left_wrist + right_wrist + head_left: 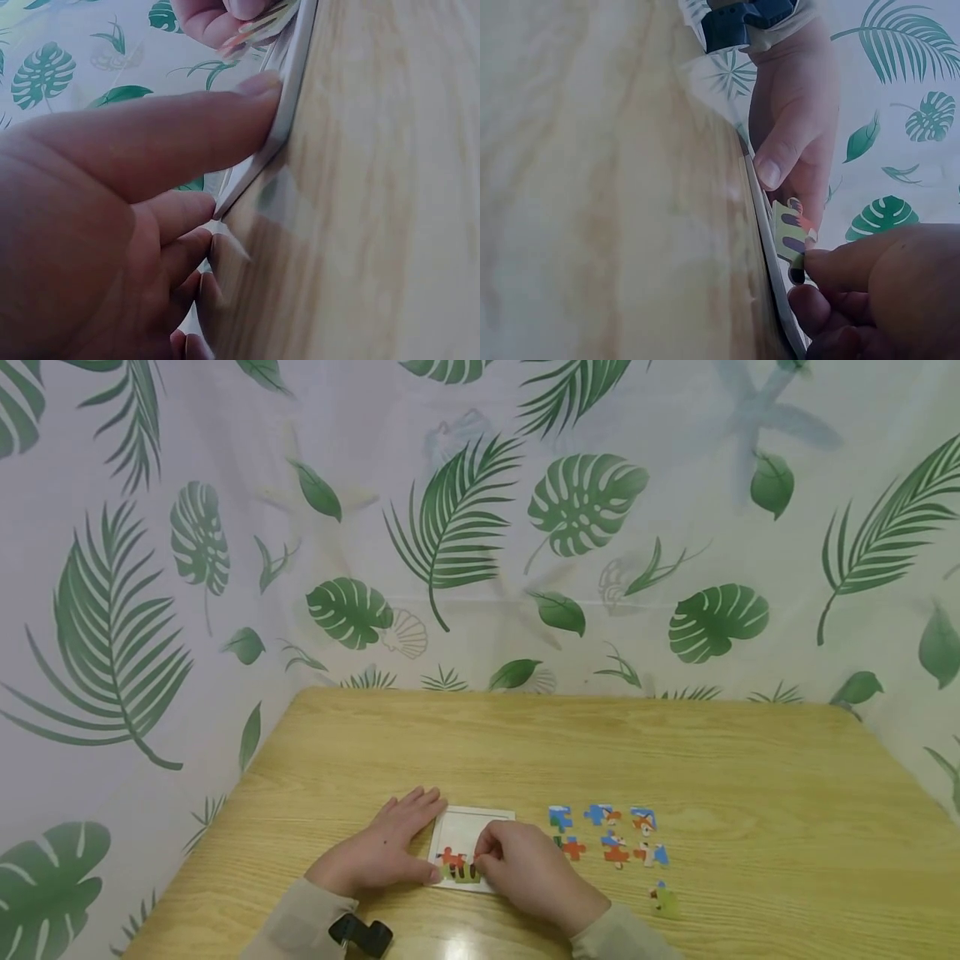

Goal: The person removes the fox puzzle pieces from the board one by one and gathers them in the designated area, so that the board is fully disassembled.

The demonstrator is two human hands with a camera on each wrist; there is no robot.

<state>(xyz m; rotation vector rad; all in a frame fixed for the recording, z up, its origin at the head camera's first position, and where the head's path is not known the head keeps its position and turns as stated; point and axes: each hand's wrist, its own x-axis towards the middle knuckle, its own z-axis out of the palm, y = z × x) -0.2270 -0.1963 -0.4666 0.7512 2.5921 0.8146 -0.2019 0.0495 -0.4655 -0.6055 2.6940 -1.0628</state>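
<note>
A white puzzle tray (471, 823) lies on the table between the two hands. My left hand (386, 843) rests at its left side with fingers extended, the thumb (225, 124) touching the tray's edge. With thumb and forefinger my right hand (528, 868) pinches joined jigsaw pieces (789, 231) by their right end, over the tray's near part. These pieces show red above and green with dark stripes below. In the left wrist view they slant up from the tray's surface. The fingers of my right hand hide part of them.
To the right of the tray, loose jigsaw pieces (615, 852) lie in rough rows, with one green piece (664, 900) nearer the front. The wooden table (570, 743) ends at a leaf-patterned curtain (480, 527). A black band (362, 935) is on the left wrist.
</note>
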